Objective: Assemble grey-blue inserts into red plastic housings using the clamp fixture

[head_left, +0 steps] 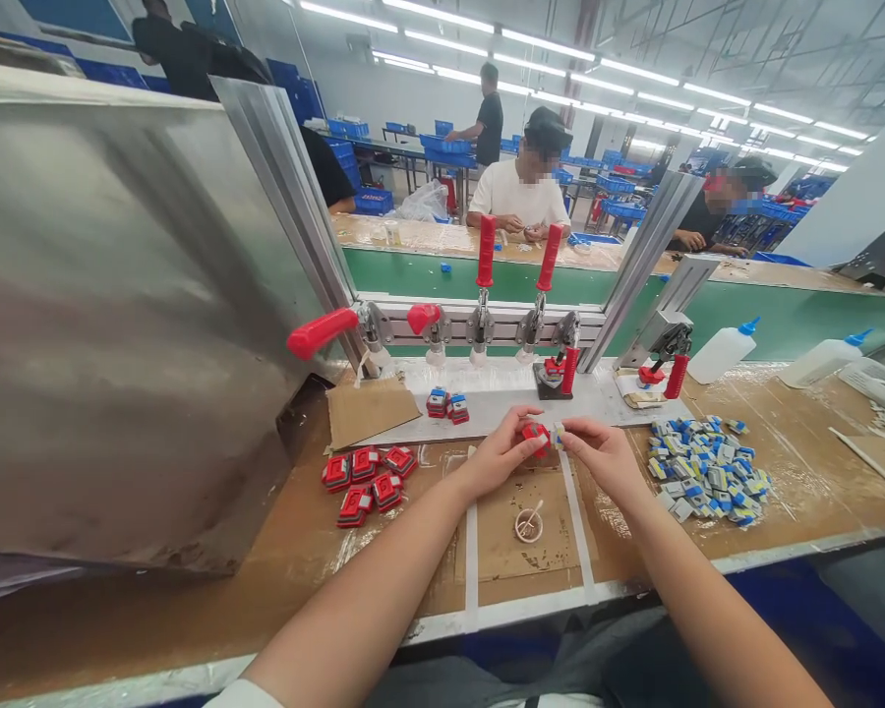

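Note:
In my left hand [506, 450] is a small red plastic part [535, 439], gripped between thumb and fingers. Close beside it, my right hand [602, 450] pinches a small white-and-blue block [559, 436]. Whether the two pieces touch I cannot tell. Below my hands a small round cup [529, 526] with a thin stick in it stands on a taped cardboard sheet [553, 562]. Red-and-grey parts [365, 462] lie in a group left of my left forearm. A heap of grey, blue and yellow blocks [708, 470] lies right of my right hand.
Behind my hands runs a metal frame with red-handled toggle clamps [486, 256]. Red-and-blue pieces [447, 404] sit near a cardboard piece [373, 411]. White squeeze bottles [723, 354] stand at right. A large metal box [118, 324] fills the left. Across the green-edged conveyor, people work.

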The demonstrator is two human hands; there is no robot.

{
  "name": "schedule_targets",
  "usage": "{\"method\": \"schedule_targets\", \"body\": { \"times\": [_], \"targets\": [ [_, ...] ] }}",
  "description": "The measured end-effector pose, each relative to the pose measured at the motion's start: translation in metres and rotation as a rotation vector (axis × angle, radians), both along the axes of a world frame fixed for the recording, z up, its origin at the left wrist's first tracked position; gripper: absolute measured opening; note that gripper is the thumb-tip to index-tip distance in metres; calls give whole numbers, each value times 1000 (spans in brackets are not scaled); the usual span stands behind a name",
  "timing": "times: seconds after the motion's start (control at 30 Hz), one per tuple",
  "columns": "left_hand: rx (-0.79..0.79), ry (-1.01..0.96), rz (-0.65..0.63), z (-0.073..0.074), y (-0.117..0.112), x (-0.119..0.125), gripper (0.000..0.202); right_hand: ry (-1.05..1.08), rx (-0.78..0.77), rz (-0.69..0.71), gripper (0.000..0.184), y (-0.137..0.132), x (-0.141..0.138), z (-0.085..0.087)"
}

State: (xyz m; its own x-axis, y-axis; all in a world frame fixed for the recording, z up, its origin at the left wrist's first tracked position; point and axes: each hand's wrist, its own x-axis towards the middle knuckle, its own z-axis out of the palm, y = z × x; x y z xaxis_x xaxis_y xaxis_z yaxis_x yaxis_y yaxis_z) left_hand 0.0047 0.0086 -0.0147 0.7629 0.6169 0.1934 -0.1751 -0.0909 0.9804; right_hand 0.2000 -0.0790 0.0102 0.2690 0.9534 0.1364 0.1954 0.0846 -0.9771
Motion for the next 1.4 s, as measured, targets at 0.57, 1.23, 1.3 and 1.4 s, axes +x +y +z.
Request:
{"method": "schedule_targets", "body": {
  "times": [0.57, 1.23, 1.3, 1.4],
  "targets": [
    [508, 380, 114, 13, -10, -6, 45, -257, 134, 36, 27, -1, -4, -12],
    [796, 542, 347, 55, -20, 37, 40, 602, 25, -124, 54, 10, -24, -25],
    [648, 485, 343, 48, -20, 38, 36, 634, -25, -115, 59, 9, -22, -25],
    [515, 408, 368, 40, -15, 39, 34, 447, -76, -82, 55, 13, -10, -21]
  ]
}}
